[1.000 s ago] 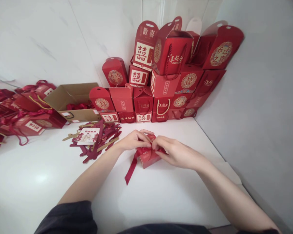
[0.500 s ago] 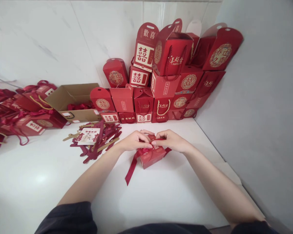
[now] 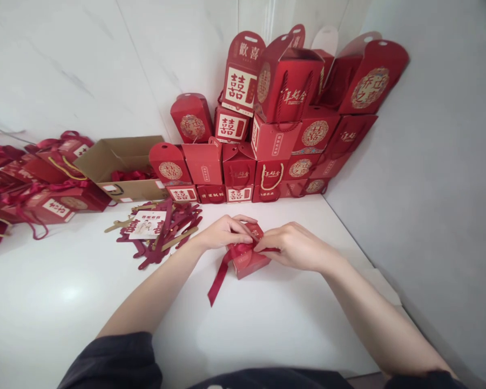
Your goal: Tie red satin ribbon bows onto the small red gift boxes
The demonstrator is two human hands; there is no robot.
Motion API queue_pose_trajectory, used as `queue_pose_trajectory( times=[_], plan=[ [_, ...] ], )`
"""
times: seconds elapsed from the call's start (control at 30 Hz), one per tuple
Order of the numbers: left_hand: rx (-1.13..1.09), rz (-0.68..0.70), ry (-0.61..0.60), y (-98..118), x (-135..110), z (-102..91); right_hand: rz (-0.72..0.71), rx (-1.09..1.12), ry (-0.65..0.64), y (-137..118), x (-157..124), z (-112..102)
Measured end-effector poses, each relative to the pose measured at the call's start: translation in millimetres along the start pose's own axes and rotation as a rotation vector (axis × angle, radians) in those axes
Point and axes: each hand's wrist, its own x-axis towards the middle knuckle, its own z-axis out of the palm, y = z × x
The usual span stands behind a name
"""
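A small red gift box (image 3: 251,265) rests on the white table in front of me. Dark red ribbon (image 3: 220,281) is bunched in loops on its top, and one tail hangs down to the left onto the table. My left hand (image 3: 230,232) is closed at the box's upper left, thumb and fingers pinching the ribbon. From the right, my right hand (image 3: 289,246) pinches the ribbon too, its fingertips at the knot. The fingers partly hide the knot and the top of the box.
Stacked red gift boxes (image 3: 238,165) stand against the wall. Left of my hands lies a pile of red and gold straps (image 3: 162,248) with a white card (image 3: 147,224) on it. An open cardboard box (image 3: 141,192) holds red ribbon; more ribboned boxes (image 3: 51,208) sit farther left. A grey wall bounds the right.
My right hand has shifted right and down, turning over the box's right side and taking the ribbon there. My left hand has stayed nearly in place.
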Motion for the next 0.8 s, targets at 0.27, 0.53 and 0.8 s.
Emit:
queue_pose_trajectory(
  times=[0.27,0.53,0.8],
  plan=[
    [0.294,0.05,-0.04,29,-3,-1.7,0.044,0.073,-0.015,1,1,-10],
    [1.031,0.201,0.085,64,-21,18.3,0.004,0.3,0.198,27,20,16],
    [1.12,0.379,0.313,37,-24,23.7,-0.043,0.31,0.207,37,20,23]
  ],
)
